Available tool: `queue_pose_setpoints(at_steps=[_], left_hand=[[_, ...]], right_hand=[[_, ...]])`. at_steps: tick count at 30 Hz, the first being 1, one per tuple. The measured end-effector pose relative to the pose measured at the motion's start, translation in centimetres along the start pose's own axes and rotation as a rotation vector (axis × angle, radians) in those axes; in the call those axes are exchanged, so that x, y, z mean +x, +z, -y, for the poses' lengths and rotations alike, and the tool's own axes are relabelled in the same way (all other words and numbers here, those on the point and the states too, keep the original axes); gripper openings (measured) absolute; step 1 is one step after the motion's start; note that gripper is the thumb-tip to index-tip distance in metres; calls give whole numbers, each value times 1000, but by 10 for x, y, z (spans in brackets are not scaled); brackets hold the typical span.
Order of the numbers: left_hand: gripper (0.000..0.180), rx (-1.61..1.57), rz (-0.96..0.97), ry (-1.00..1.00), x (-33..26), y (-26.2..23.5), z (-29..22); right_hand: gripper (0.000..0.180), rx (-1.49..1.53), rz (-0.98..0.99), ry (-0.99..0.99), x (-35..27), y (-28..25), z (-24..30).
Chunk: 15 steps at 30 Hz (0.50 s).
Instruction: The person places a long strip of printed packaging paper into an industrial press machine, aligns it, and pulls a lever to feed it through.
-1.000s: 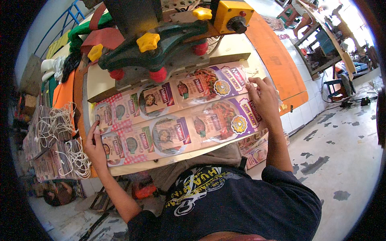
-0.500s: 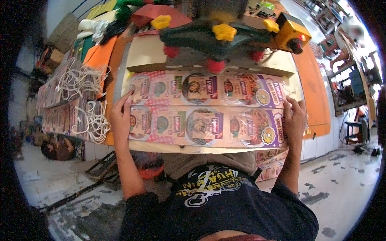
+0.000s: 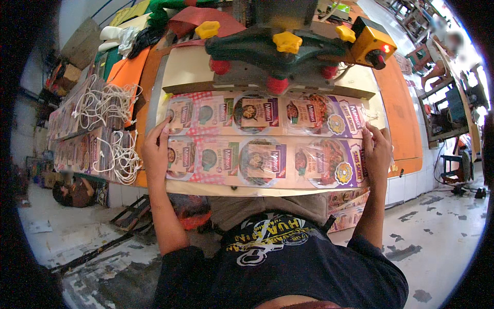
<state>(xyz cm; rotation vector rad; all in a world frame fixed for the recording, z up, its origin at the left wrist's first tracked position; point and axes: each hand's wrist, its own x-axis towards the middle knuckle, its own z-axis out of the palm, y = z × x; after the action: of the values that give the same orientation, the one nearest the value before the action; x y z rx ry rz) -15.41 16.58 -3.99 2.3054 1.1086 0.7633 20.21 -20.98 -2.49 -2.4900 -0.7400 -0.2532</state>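
A printed sheet [image 3: 263, 136] with two rows of food pictures and a glossy plastic covering lies flat before me. My left hand [image 3: 156, 147] pinches its left edge between thumb and fingers, near the line between the rows. At the opposite end my right hand [image 3: 377, 149] has its bent fingers on the right edge, the thumb partly hidden. Just beyond the sheet's far edge runs a long bar [image 3: 206, 88] under a dark green press head [image 3: 247, 49] with yellow star knobs and red knobs. Pale board [image 3: 206, 188] shows beneath the sheet.
Stacks of similar printed packs [image 3: 72, 154] with white cords [image 3: 121, 154] stand at the left. A yellow control box [image 3: 373, 42] with a lit red light is at the back right. More printed sheets [image 3: 347, 211] lie below the table's front edge. Another person [image 3: 77, 193] is low at the far left.
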Motion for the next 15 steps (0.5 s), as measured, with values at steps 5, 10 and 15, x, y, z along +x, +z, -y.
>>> queue_pose_setpoints(at_steps=[5, 10, 15], left_hand=[[32, 25, 5, 9, -1, 0, 5], [33, 64, -4, -14, -3, -2, 5], [33, 39, 36, -30, 0, 0, 4]], right_hand=[[26, 26, -45, -22, 1, 0, 2], [27, 21, -45, -15, 1, 3, -3], [28, -12, -37, -3, 0, 1, -4]])
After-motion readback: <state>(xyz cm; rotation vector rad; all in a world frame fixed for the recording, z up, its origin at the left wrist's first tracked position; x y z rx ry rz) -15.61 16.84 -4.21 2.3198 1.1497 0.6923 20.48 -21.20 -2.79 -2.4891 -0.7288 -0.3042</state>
